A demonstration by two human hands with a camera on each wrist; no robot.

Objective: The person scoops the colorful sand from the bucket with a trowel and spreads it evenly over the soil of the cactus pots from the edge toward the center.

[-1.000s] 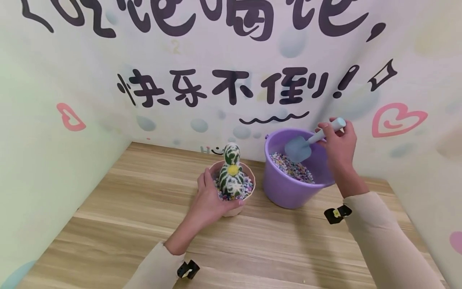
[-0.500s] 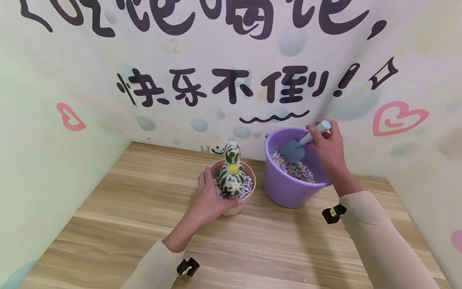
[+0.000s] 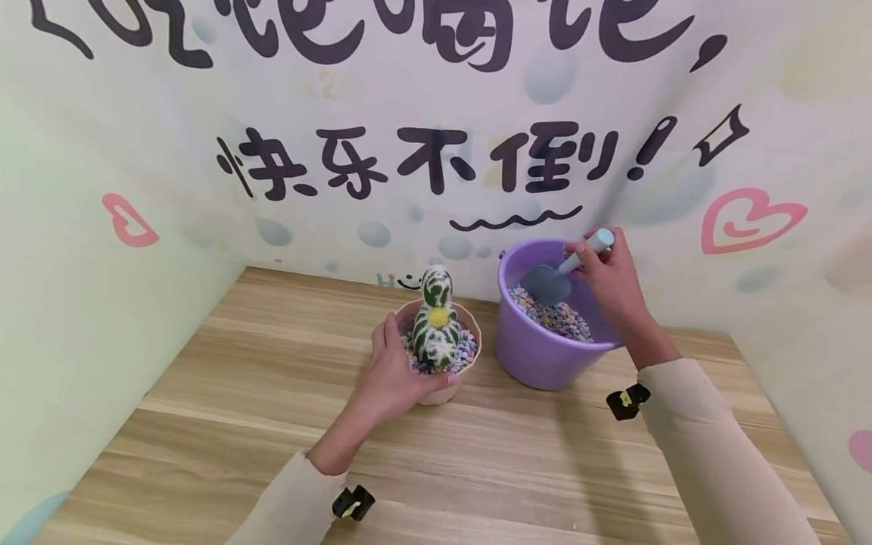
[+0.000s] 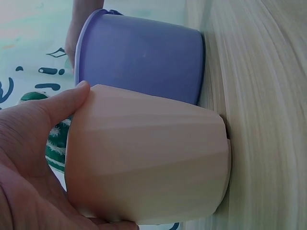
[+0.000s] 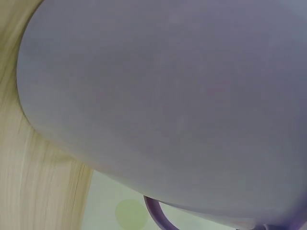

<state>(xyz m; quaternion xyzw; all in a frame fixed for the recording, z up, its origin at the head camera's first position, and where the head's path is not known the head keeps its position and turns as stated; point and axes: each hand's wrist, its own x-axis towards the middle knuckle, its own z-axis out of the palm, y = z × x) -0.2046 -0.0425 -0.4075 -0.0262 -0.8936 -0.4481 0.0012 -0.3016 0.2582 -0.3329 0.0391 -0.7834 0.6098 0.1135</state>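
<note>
My left hand (image 3: pixel 391 382) grips a pinkish flowerpot (image 4: pixel 148 158) by its rim, thumb on the near side and fingers round the left. In the pot stands a green-and-white cactus (image 3: pixel 436 344) with a yellow flower, ringed by small multicoloured pebbles (image 3: pixel 468 348). To its right is a purple bucket (image 3: pixel 545 362) with similar pebbles (image 3: pixel 560 321) inside. My right hand (image 3: pixel 616 288), over the bucket's right rim, holds a light blue hand trowel (image 3: pixel 547 286) by the handle. The blade is inside the bucket at the pebbles; whether its tip is buried cannot be told.
A wood-grain table (image 3: pixel 272 386) carries the pot and bucket, with bare surface left of the pot and in front. A printed backdrop (image 3: pixel 327 242) rises close behind both. The bucket's purple carrying handle (image 5: pixel 156 211) shows in the right wrist view.
My right hand has moved left with the trowel, and the blade has gone lower into the bucket, down to the pebbles. The left hand, flowerpot and cactus have stayed in place.
</note>
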